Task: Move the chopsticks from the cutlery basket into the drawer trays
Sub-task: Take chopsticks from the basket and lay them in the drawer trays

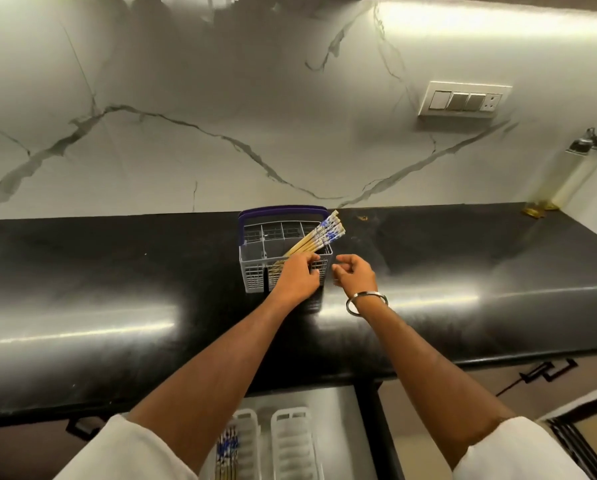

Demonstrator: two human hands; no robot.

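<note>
A grey cutlery basket (255, 271) with a blue handle stands on the black counter. Several wooden chopsticks (321, 234) with blue-and-white tops lean in it toward the right. My left hand (298, 273) is at the basket's front right rim, its fingers curled at the chopstick shafts; whether it grips them I cannot tell. My right hand (354, 273) hovers just right of the basket, fingers loosely curled, holding nothing. Below the counter an open drawer holds white trays (291, 441); the left tray (250, 431) has several chopsticks (227, 452) lying in it.
The glossy black counter (117, 306) runs the full width against a marble wall. Two oil bottles (567, 174) stand at the far right back corner. A switch panel (463, 98) is on the wall. Cabinet fronts flank the drawer.
</note>
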